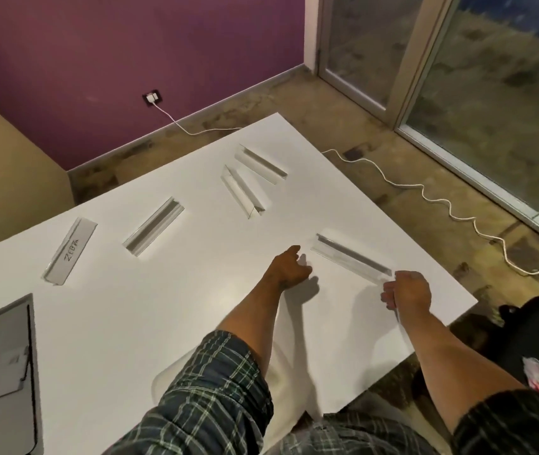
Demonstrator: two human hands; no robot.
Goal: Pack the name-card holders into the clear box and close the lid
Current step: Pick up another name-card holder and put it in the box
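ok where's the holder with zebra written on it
In the head view the zebra holder lies on the left part of the white table, beyond the grey tray and left of an empty holder, untouched.

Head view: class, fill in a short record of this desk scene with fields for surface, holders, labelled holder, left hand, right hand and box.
surface: white table
holders: five clear name-card holders lying apart
labelled holder: ZEBRA holder, far left
left hand: left hand reaching forward, holds nothing
right hand: right hand grips the end of the nearest holder
box: clear box not identifiable in view
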